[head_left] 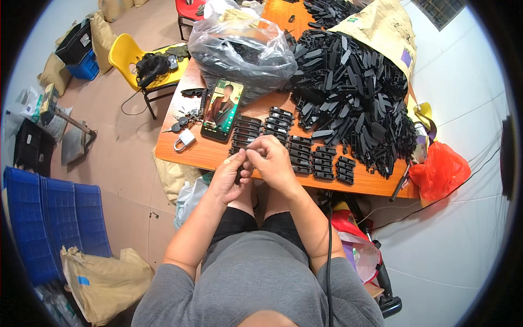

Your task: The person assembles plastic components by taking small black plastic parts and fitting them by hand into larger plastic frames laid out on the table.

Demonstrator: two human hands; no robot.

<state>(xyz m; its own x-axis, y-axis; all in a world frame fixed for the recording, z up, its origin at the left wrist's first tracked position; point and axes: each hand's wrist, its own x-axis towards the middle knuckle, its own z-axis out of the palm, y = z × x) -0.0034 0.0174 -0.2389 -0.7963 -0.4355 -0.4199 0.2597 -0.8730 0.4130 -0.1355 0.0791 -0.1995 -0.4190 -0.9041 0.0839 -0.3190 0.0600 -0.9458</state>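
At the table's near edge, my left hand [231,177] is closed around a dark, narrow plastic piece [238,175], mostly hidden by the fingers. My right hand [272,163] touches it from the right, thumb and fingertips pinched together over the top of the left thumb. Whatever the right fingertips grip is too small or covered to make out. Just beyond both hands, black plastic parts [277,121] lie in neat stacked columns. More columns [323,163] continue to the right along the edge.
A big heap of loose black parts [348,92] spills from a sack [381,27]. Left of it sit a clear plastic bag [245,49], a propped phone [222,109], keys [185,121] and a padlock [184,140]. A red bag [441,171] hangs at the table's right corner.
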